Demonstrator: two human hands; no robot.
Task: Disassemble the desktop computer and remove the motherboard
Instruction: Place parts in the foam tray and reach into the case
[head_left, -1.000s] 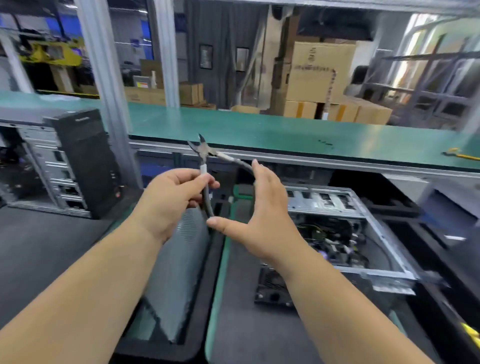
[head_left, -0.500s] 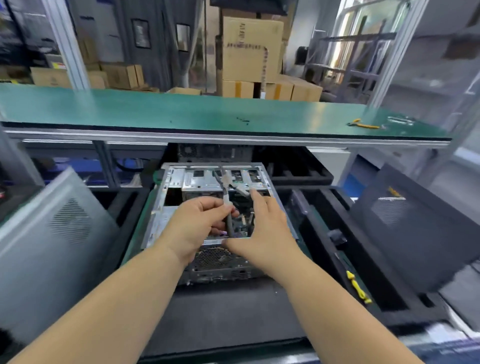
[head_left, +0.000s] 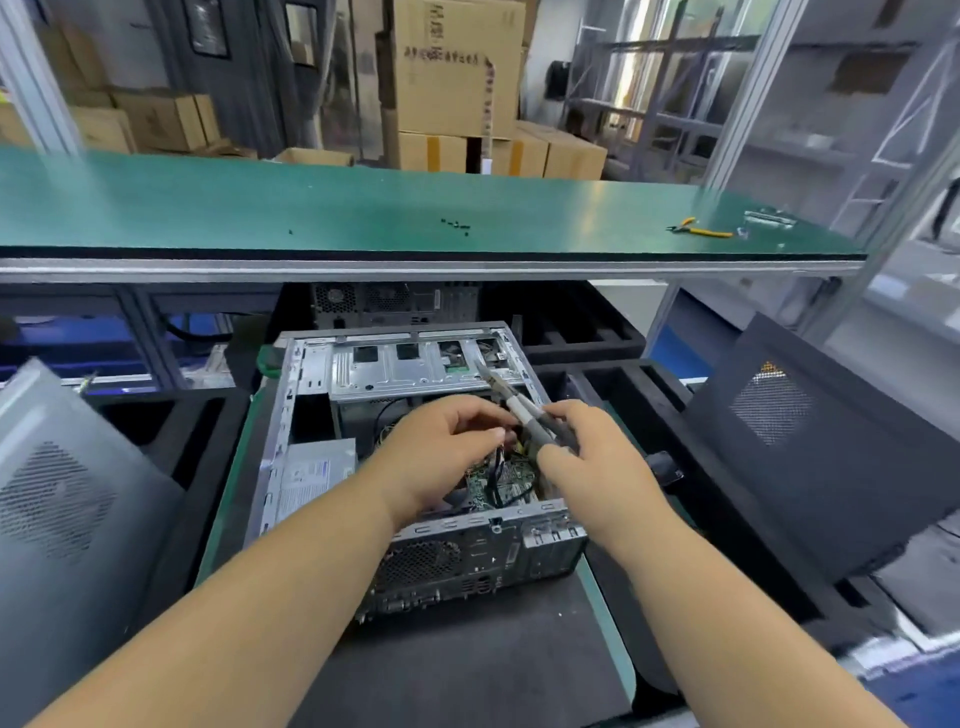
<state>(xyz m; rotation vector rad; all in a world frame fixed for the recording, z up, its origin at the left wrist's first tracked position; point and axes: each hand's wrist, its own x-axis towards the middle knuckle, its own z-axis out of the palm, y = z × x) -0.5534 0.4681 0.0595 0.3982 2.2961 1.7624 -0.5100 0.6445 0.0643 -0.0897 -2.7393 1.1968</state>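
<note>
Computer case (head_left: 311, 415) silver-grey metal, motherboard (head_left: 501, 480) green. Cutters (head_left: 524, 415) grey grips with white collars. Side panel (head_left: 810, 441) black, mesh vent patch. Upper shelf (head_left: 311, 208) green, yellow-handled pliers (head_left: 701, 230) on it. Worktop mat (head_left: 467, 675) dark grey.

Both forearms bare, reaching in from the lower edge and converging toward the centre. Left arm enters from 7 o'clock; left hand (head_left: 441, 457) palm down, fingers curled inward at the tips, thumb toward the right hand. Whether it pinches anything cannot be told. Right arm enters from 5 o'clock; right hand (head_left: 592, 467) back up, fingers wrapped around the handles of a pair of pliers (head_left: 524, 415), whose tips point toward 11 o'clock. The 2 hands sit just beside each other.
</note>
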